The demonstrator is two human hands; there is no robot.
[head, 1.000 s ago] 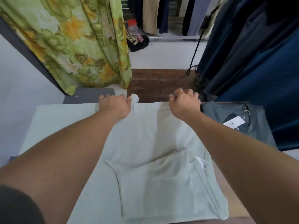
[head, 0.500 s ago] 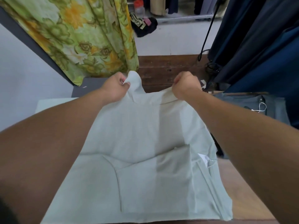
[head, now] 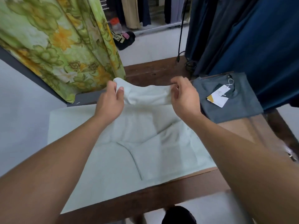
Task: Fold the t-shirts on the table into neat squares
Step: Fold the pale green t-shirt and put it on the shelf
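1. We note a pale green t-shirt [head: 145, 143] spread on a wooden table [head: 186, 186]. Its near part lies flat and reaches almost to the table's front edge.
2. The shirt's far edge is lifted off the table and hangs between the two hands as a slack band of cloth. The fabric below it slopes down to the flat part.
3. Left hand [head: 111, 102]: it grips the left end of the raised edge. The thumb presses the cloth against the curled fingers, and a small flap of fabric sticks up above the knuckles.
4. Right hand [head: 186, 97]: its curled fingers pinch the right end of the same edge, with the back of the hand turned toward us.
5. We see both forearms reaching in from the near corners of the view, over the flat part of the shirt.
6. A curved seam line crosses the flat part of the shirt, near its middle.
7. A folded grey t-shirt [head: 242, 107] lies on the table's far right corner, just beside the right hand but apart from it. A white hang tag [head: 219, 96] rests on top of it.
8. Surroundings: a green and yellow floral curtain [head: 56, 42] hangs at the far left and dark blue garments [head: 258, 38] at the far right. A black cable [head: 180, 29] drops between them. A jar with a red lid [head: 115, 25] stands on the floor beyond the curtain.
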